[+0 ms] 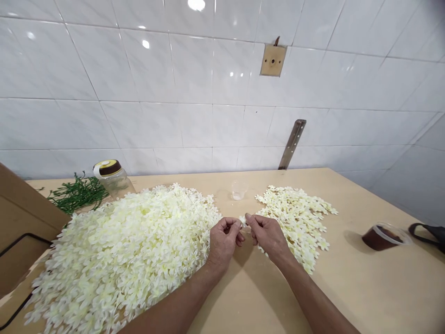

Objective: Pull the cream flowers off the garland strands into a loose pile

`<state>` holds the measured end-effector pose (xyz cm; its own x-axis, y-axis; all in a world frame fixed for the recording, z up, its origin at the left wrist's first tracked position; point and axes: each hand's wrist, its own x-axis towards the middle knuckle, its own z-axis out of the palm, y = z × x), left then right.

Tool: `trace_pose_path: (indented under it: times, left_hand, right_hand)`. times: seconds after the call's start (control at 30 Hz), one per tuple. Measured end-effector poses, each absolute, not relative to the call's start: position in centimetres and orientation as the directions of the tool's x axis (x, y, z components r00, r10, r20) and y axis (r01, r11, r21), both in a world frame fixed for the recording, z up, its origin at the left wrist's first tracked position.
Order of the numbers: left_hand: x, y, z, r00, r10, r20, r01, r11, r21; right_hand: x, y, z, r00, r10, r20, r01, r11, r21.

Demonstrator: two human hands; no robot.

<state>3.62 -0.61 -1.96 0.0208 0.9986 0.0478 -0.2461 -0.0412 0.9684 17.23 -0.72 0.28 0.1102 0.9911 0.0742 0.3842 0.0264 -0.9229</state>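
Note:
A small white artificial flower (243,221) shows between my two hands, over the table. My right hand (270,235) pinches it between thumb and fingers. My left hand (224,241) is closed in a pinch close beside the flower; what its fingertips hold is hidden. To the left spreads a large heap of loose cream-white artificial flowers (139,250), reaching close to my left wrist. A smaller, flatter spread of the same flowers (299,218) lies just beyond and right of my right hand. Behind my hands stands a small clear plastic cup (238,190) with something whitish at its bottom.
Green artificial stems (81,191) and a clear jar with a brown-and-yellow lid (116,178) sit behind the heap. A cardboard box (28,232) stands at far left. At right are a tub of dark liquid (382,237) and a black strap-like object (431,234). A metal strip (292,144) leans on the tiled wall.

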Motion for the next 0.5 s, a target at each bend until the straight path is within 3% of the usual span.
trace_pose_path:
  times: [0.5]
  left_hand:
    - [4.0,-0.4,-3.0,-0.012,0.999,0.040,-0.192,-0.042,0.981]
  right_hand:
    - [17.9,-0.1,1.8,0.316,0.939,0.137,0.180,0.082,-0.980]
